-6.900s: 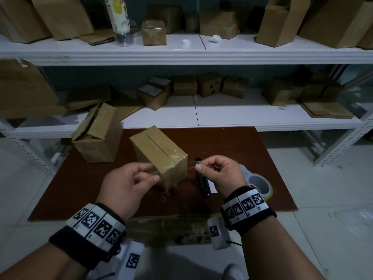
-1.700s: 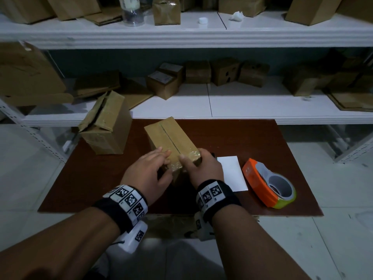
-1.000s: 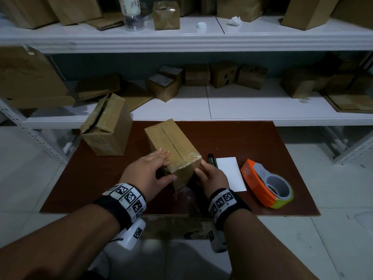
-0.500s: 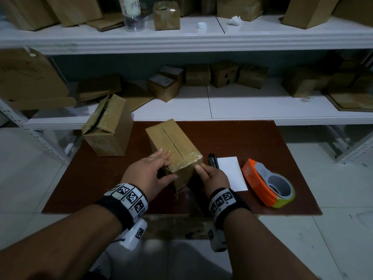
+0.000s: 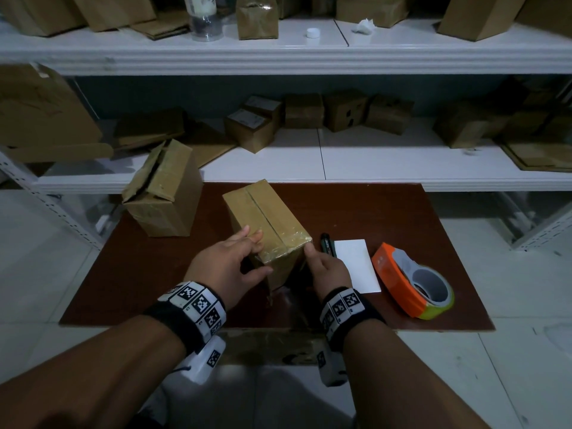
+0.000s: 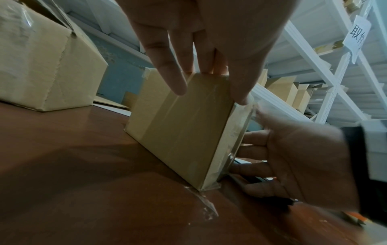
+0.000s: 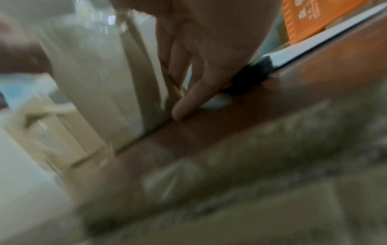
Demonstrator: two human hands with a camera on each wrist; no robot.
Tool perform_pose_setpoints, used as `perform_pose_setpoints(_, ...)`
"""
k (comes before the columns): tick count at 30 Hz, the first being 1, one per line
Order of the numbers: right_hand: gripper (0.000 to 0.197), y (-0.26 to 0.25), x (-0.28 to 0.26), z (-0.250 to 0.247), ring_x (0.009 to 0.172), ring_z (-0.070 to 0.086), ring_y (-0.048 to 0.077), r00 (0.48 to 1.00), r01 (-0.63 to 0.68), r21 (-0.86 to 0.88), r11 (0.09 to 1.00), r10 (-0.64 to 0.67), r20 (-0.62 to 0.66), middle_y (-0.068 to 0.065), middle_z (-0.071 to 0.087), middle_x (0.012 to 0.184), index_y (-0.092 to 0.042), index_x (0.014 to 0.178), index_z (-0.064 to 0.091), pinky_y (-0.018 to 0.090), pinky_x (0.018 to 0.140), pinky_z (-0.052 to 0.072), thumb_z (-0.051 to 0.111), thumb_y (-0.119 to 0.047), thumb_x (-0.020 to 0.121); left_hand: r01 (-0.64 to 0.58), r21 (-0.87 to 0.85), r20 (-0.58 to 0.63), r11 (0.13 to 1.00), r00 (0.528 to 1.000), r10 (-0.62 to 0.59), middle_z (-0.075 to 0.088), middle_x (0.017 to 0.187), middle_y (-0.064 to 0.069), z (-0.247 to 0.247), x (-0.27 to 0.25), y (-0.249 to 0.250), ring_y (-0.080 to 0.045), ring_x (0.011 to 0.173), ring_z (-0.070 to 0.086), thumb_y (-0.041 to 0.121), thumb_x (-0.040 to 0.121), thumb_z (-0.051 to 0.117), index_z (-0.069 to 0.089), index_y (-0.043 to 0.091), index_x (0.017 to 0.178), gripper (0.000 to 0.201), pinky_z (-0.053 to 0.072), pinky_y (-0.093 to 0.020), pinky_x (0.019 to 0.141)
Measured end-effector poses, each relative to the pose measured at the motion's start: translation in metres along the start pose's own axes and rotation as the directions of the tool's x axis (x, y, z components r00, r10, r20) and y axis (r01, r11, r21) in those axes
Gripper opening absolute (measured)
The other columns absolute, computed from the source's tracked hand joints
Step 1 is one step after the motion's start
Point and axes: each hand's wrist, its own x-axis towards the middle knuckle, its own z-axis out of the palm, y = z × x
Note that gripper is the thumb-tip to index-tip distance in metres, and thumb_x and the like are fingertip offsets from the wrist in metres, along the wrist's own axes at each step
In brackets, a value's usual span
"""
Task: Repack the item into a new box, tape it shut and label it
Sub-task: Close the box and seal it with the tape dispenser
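1. Standing on the brown board, the taped cardboard box sat between both hands.
2. The left hand, fingers straight, pressed its near top corner.
3. The right hand pressed flat, relaxed fingers against its right side.
4. A marker, white label and orange tape dispenser lay rightward.

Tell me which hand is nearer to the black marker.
Right. The right hand lies just beside the black marker, fingers against the taped box's right side; the left hand rests on the box's far side.

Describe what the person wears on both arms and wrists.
Both forearms are bare, without sleeves. Each wrist has a black band with white square black-patterned marker tiles. Under each wrist hangs a small white camera unit with one marker.
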Motion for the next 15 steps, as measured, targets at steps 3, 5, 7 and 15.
perform_pose_setpoints(3,0.052,0.003,0.002,0.002,0.092,0.067,0.022,0.999,0.017,-0.011,1.000,-0.017,-0.029,-0.003,0.072,0.093,-0.025,0.090,0.072,0.038,0.086,0.054,0.044,-0.068,0.094,-0.002,0.002,0.004,1.000,1.000,0.002,0.043,0.151,0.020,0.003,0.001,-0.003,0.005,0.139,0.036,0.061,0.079,0.068,0.061,0.036,0.130,0.057,0.042,-0.030,0.111)
perform_pose_setpoints(5,0.052,0.005,0.006,0.002,0.092,0.068,0.025,1.000,-0.024,0.029,0.999,0.024,-0.016,0.004,0.074,0.095,-0.018,0.091,0.074,0.045,0.090,0.057,0.045,-0.061,0.098,0.003,0.005,0.002,1.000,1.000,-0.003,0.043,0.151,0.020,0.003,0.000,-0.004,0.004,0.139,0.037,0.062,0.079,0.068,0.060,0.036,0.131,0.058,0.042,-0.030,0.110)
perform_pose_setpoints(7,0.046,0.002,0.007,-0.003,0.093,0.067,0.028,0.993,-0.115,0.155,0.981,0.115,0.011,0.012,0.072,0.106,-0.017,0.097,0.073,0.051,0.090,0.058,0.045,-0.053,0.102,-0.005,0.005,0.002,1.000,1.000,0.005,0.044,0.150,0.019,0.003,0.000,-0.004,0.004,0.139,0.037,0.062,0.079,0.068,0.061,0.036,0.130,0.057,0.042,-0.028,0.110)
perform_pose_setpoints(15,0.051,-0.003,0.005,0.003,0.069,0.061,0.015,0.992,-0.114,0.243,0.963,0.125,-0.030,0.022,0.070,0.119,0.000,0.119,0.067,0.043,0.082,0.059,0.054,-0.045,0.100,-0.011,0.017,0.000,1.000,1.000,0.011,0.044,0.150,0.020,0.004,0.000,-0.003,0.003,0.139,0.038,0.061,0.079,0.068,0.062,0.035,0.128,0.056,0.041,-0.027,0.110)
